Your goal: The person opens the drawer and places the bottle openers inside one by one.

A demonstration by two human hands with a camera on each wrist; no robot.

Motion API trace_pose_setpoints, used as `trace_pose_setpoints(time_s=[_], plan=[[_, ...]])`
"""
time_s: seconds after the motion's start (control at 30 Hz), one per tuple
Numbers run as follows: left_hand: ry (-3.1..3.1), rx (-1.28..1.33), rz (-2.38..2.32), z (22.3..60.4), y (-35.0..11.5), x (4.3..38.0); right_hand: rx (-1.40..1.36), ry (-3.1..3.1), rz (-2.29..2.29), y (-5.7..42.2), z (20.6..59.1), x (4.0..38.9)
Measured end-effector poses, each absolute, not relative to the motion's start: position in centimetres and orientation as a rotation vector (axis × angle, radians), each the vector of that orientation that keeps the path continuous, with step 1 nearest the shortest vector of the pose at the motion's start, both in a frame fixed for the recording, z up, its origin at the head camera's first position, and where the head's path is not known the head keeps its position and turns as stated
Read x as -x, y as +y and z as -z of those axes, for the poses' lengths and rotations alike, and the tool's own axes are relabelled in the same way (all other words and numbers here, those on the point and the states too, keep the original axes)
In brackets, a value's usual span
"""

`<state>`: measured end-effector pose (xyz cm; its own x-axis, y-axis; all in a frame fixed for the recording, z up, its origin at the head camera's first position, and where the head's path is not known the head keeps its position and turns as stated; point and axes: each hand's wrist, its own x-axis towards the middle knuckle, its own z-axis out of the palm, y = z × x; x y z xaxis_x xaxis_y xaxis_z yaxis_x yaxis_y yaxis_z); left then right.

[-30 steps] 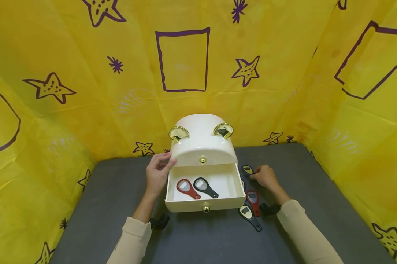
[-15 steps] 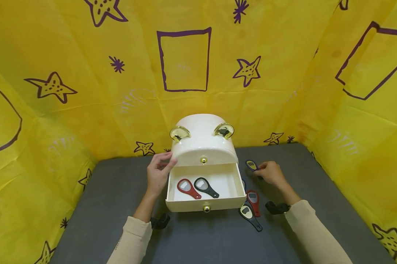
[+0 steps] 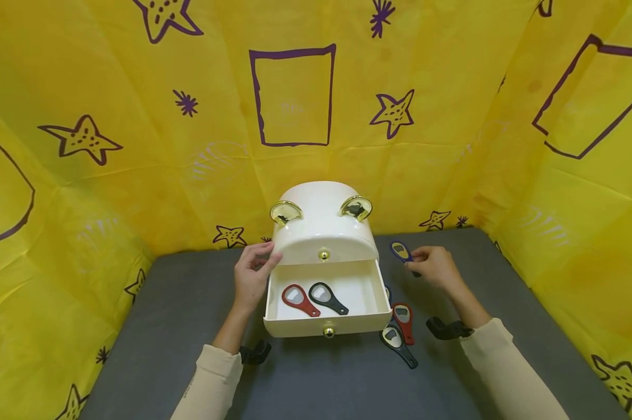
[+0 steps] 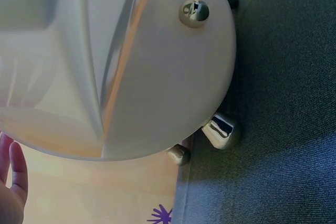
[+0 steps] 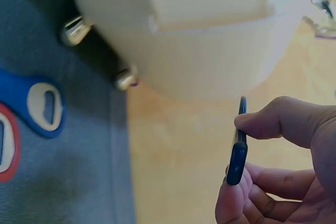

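Note:
My right hand (image 3: 438,267) pinches a blue bottle opener (image 3: 400,251) between thumb and fingers, right of a white storage box (image 3: 318,204). Edge-on in the right wrist view, the opener (image 5: 238,161) stands clear of the table. Relaxed fingers of my left hand (image 3: 249,279) rest against the box's left side. The box's lower drawer (image 3: 295,328) is pulled out, with a red bottle opener (image 3: 295,296) and a black bottle opener (image 3: 321,293) lying inside.
Beside the drawer's right side lie another red bottle opener (image 3: 402,315), a black one with a pale plate (image 3: 392,336) and a partly hidden blue opener (image 5: 44,106). Gold feet (image 4: 220,131) hold the box above the grey table (image 3: 190,326). Yellow patterned cloth (image 3: 216,175) hangs behind.
My right hand has lifted the blue opener off the table and moved slightly right and back with it. My left hand stays at the box's side.

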<state>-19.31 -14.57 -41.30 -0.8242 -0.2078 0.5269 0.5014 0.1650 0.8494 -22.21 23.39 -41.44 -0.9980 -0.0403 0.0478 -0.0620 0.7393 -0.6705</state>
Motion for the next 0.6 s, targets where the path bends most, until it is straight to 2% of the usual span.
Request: trace_pose_setpoints(time_s=[0.33,0.6], plan=[[-1.921,0.285,1.715,41.2,-14.7,19.3,-0.151,-2.85,-1.145,22.5,38.4,21.0],[-1.942,0.286,1.708,41.0,-14.7,19.3,-0.223,-2.821,-1.115,21.1,35.2,18.7]])
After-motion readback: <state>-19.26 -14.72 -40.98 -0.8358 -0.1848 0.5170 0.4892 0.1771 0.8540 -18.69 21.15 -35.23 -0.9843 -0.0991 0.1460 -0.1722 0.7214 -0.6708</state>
